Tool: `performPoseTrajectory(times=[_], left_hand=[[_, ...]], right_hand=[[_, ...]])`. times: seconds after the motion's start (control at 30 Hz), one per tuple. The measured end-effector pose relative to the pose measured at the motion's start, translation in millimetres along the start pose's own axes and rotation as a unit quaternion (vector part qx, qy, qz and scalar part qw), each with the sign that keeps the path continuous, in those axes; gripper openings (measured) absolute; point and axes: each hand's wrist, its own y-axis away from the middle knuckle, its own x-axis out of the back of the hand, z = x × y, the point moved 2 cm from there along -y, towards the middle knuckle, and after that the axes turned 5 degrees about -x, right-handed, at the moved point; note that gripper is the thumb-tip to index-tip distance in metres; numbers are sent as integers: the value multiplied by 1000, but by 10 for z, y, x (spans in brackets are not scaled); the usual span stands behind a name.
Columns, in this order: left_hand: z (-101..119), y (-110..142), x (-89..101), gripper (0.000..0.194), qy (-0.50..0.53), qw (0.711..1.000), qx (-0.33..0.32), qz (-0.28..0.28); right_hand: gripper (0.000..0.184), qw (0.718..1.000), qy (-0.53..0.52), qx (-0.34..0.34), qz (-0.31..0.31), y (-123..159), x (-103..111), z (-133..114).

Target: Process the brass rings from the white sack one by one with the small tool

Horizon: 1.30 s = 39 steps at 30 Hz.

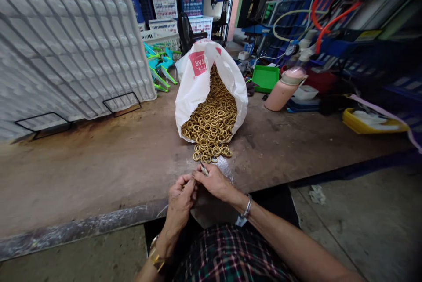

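Hands meet at the worn bench edge [99, 225].
Right hand [216, 182] pinches a small tool [204, 169]; left hand [180, 200] is curled beside it, contents hidden. Just beyond, brass rings [212, 119] spill from a white bag [194, 84] reading "TAR"; bare bench left.

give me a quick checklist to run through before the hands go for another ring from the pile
1. Small grey-tipped tool gripped in the right hand: ok, its tip sticks up above the fingers.
2. Left hand free to take a ring: cannot tell, its fingers are curled against the right hand and hide what they hold.
3. Brass-coloured metal rings within easy reach: ok, they spill out just beyond the hands.
4. White plastic bag lying open and stable: ok, mouth faces the person.
5. Worn brown workbench bare between hands and pile: ok.
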Motion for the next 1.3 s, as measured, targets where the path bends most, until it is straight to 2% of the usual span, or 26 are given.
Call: performPoseTrajectory(times=[0.13,0.57,0.9,0.97,1.03,1.1,1.2,1.3], left_hand=[[11,15,-28,32,58,998,30,-24],[22,68,-14,25,156,983,34,-90],[38,129,-22,28,187,976,28,-107],[32,132,-20,27,189,976,30,-103],[26,128,-16,27,187,978,28,-87],[19,123,-13,28,180,981,20,-69],[9,121,-11,29,157,986,5,-52],[1,132,-10,29,129,991,-8,-43]], right_hand=[[19,1000,-5,-1,-16,-26,-2,62],[27,998,-38,8,-54,42,-4,40],[29,997,15,56,-42,115,16,-67],[25,997,32,66,-21,122,26,-63],[20,994,72,78,18,133,47,-42],[17,982,155,103,40,156,61,-18],[16,940,313,136,11,208,43,18],[22,904,407,131,-13,248,11,42]])
